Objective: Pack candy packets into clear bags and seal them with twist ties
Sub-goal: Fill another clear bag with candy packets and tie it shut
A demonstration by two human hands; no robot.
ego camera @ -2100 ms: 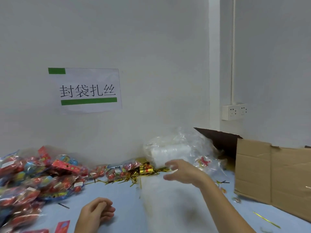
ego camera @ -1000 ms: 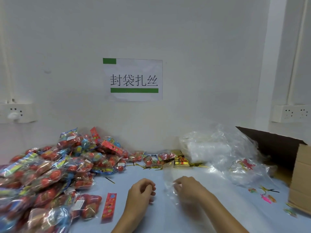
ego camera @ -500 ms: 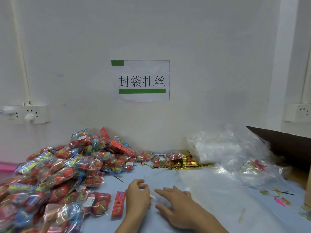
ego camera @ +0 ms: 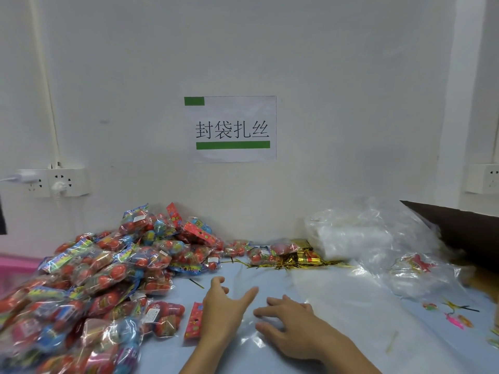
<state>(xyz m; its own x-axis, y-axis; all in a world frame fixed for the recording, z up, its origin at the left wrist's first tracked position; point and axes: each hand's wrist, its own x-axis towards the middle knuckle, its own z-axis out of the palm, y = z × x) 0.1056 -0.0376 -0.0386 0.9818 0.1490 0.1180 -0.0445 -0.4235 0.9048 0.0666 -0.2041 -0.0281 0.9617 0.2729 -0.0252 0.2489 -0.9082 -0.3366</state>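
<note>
Left hand (ego camera: 222,306): fingers spread, resting on clear bag (ego camera: 251,330).
Right hand (ego camera: 291,323): fingers spread flat on bag.
Candy packets (ego camera: 102,273): piled left.

On the white wall, a paper sign (ego camera: 234,128) with black characters and green bars. Lower left, a socket strip (ego camera: 54,182) with a white plug in it, a cable duct (ego camera: 46,76) running up above. At the right edge, another socket (ego camera: 486,178) and a brown cardboard box (ego camera: 464,228). Far left, something pink (ego camera: 13,268), blurred.

Candy packet pile (ego camera: 89,282) cut off at left and bottom edges
</note>
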